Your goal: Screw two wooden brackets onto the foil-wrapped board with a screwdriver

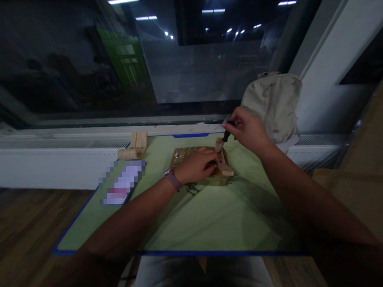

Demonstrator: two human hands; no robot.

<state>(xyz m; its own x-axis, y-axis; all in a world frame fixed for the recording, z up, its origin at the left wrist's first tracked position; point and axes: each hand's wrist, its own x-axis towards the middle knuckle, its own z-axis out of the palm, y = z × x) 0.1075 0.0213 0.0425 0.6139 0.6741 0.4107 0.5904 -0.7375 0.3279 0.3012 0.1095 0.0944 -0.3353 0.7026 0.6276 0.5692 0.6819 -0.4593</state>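
My left hand presses down on a small wooden piece that lies on a brownish block on the green mat. Its fingers are curled over the wood. My right hand is closed around a dark-handled tool, held like a pen. The tool's tip points down onto the upper end of the wooden piece. A pink-strapped watch sits on my left wrist.
More wooden pieces lie at the mat's far left corner. A blurred flat object rests on the mat's left side. A beige backpack leans against the window ledge at the right. Wooden floor surrounds the mat.
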